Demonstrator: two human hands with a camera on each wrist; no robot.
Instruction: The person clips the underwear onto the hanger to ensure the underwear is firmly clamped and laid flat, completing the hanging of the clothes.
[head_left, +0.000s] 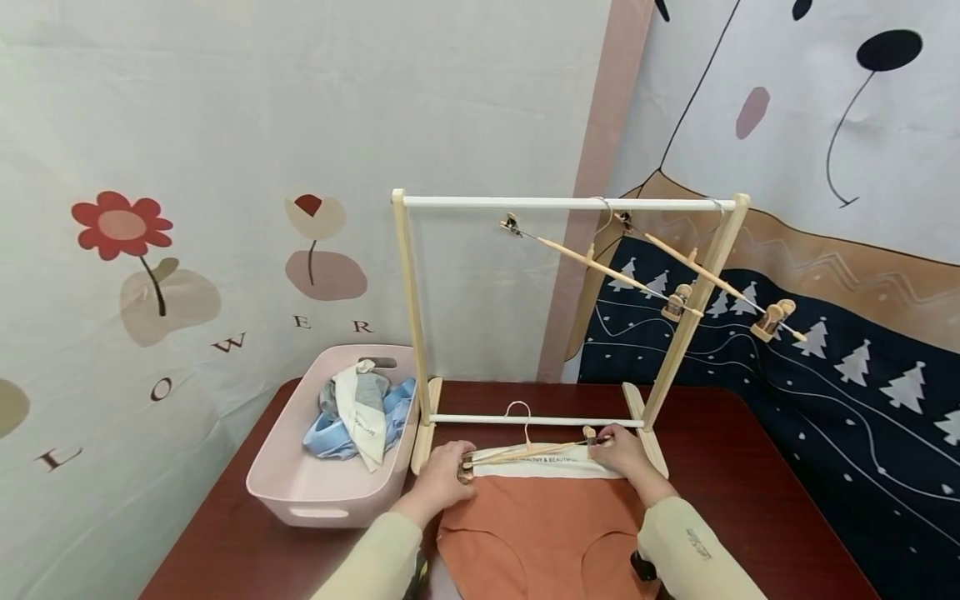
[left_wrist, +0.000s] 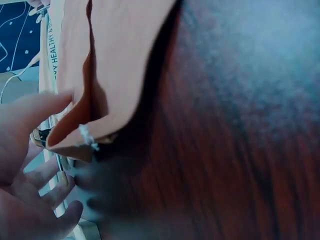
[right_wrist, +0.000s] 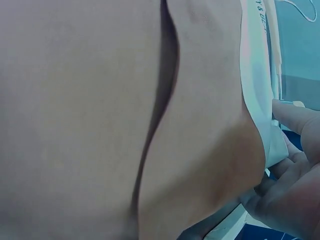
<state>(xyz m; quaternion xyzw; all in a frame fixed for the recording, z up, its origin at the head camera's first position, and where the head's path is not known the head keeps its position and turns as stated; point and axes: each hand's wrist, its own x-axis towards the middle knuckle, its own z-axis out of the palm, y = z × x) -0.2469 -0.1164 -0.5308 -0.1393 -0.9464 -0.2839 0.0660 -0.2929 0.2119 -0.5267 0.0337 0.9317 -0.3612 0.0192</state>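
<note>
Orange underwear point(head_left: 543, 521) with a white lettered waistband lies on the table, a wooden clip hanger point(head_left: 558, 451) across the band. At the band's left end, my left hand point(head_left: 441, 479) holds the hanger's clip point(head_left: 466, 468) between thumb and index finger; the other fingers hang loose in the left wrist view. My right hand point(head_left: 624, 454) pinches the band's right corner beside the other clip point(head_left: 590, 435). In the right wrist view the thumb lies over the white waistband point(right_wrist: 256, 75), other fingers behind it. Whether either clip grips the cloth, I cannot tell.
A pink basket point(head_left: 318, 512) with blue, grey and white clothes point(head_left: 360, 408) stands at the left. Behind the underwear rises a rack with a white top bar point(head_left: 495, 202), where two clip hangers point(head_left: 592, 262) hang at the right. Its lower bar point(head_left: 480, 419) runs close behind the hands.
</note>
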